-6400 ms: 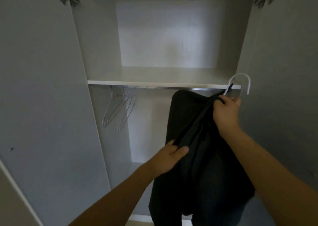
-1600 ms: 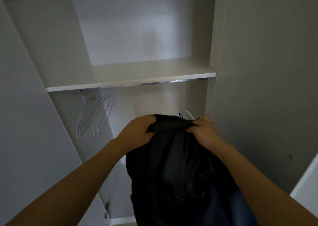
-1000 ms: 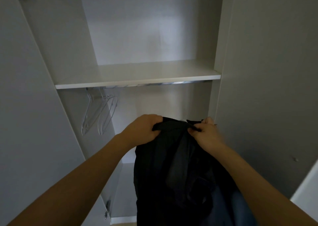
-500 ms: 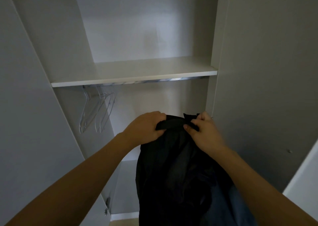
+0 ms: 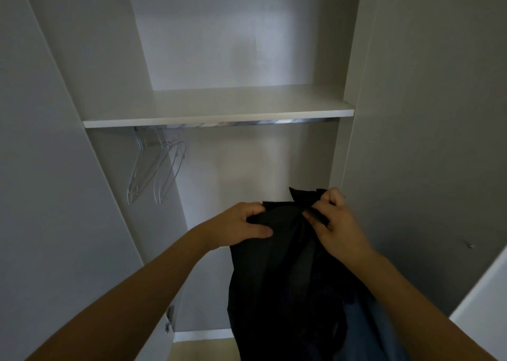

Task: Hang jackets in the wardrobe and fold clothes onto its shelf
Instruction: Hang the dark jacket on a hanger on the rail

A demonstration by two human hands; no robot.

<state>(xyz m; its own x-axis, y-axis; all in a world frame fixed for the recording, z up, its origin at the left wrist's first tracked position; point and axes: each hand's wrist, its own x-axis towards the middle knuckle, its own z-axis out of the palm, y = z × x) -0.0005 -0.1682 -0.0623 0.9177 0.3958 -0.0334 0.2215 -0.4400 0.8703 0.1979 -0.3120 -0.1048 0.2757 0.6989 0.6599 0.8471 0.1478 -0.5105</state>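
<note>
Both hands work at the top of a dark, limp black jacket [image 5: 288, 278], held in front of the open pale grey wardrobe [image 5: 82, 58], well below its white shelf [image 5: 214, 108]. The left hand [image 5: 241, 227] clutches the jacket's shoulder edge, thumb over the cloth; the right hand [image 5: 333, 223] pinches the collar, which now pokes up as a small dark peak above the knuckles. About six seconds ago the right hand held the garment up by a white hanger hook at the level of the shelf; since then it has come down, and in the last second and a half the hook has dropped out of sight under the fabric. That suggests the person is resettling the jacket on its hanger before another try. The chrome rail [image 5: 274, 123] just under the shelf carries only two clear hangers [image 5: 156, 171] at its left end, so no jacket is hung yet.
</note>
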